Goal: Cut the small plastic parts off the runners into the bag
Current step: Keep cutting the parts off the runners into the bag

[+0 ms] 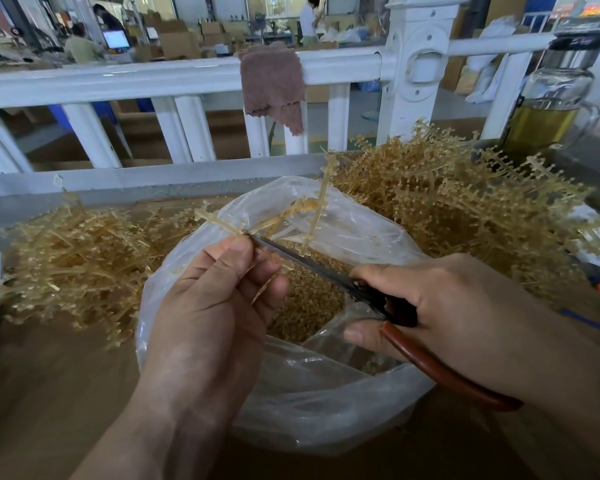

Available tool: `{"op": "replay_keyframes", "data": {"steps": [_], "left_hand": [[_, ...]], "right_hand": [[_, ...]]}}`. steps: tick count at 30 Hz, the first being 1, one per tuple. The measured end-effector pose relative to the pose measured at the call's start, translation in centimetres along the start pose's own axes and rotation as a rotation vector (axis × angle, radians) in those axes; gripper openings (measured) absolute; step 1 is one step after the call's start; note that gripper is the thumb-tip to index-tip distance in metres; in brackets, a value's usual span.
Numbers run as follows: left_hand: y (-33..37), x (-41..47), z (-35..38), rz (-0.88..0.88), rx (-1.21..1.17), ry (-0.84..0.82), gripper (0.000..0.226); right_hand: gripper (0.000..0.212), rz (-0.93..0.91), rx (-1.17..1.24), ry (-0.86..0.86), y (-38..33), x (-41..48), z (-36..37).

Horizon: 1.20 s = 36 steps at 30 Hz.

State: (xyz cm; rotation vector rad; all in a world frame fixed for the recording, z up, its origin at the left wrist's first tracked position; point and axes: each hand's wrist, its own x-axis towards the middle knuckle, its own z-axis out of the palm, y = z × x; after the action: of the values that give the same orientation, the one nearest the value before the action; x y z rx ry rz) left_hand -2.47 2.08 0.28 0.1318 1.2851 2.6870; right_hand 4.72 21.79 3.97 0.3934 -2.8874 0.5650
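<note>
Mid-cut — my left hand [215, 296] pinches a runner [322, 199] over the open bag [326, 403], right hand [440, 306] gripping the scissors [302, 259], blades at a branch. Next — squeeze so the part drops in.

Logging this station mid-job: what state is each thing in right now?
left hand: pinches a runner.
right hand: grips the scissors.
scissors: tip at the runner.
runner: above the bag, parts attached.
bag: open, partly filled with cut parts.
pile on the right: runners with parts on.
bottle: lidded, part full of yellowish liquid.
cloth: draped over the railing.
</note>
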Motion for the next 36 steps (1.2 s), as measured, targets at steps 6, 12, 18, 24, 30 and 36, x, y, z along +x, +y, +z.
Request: {"op": "replay_keyframes", "data": {"steps": [6,12,18,24,30,36], "left_hand": [[0.06,0.06,-0.06,0.024,0.029,0.008,0.014],[0.04,0.03,0.03,0.039,0.039,0.006,0.012],[0.01,0.06,-0.23,0.032,0.027,0.008,0.006],[-0.12,0.12,-0.23,0.025,0.031,0.014,0.005],[-0.07,0.1,-0.17,0.026,0.037,0.022,0.006],[0.11,0.0,-0.34,0.072,0.095,0.019,0.007]], "right_hand": [[0.06,0.002,0.003,-0.005,0.09,-0.06,-0.1],[0.064,0.0,0.02,0.019,0.18,-0.02,0.16],[0.06,0.01,-0.001,0.0,-0.18,0.04,0.05],[0.06,0.054,-0.043,-0.045,-0.56,-0.1,-0.47],[0.059,0.069,-0.057,-0.069,-0.75,0.04,-0.64],[0.052,0.059,-0.004,-0.075,-0.16,-0.02,-0.32]]}}
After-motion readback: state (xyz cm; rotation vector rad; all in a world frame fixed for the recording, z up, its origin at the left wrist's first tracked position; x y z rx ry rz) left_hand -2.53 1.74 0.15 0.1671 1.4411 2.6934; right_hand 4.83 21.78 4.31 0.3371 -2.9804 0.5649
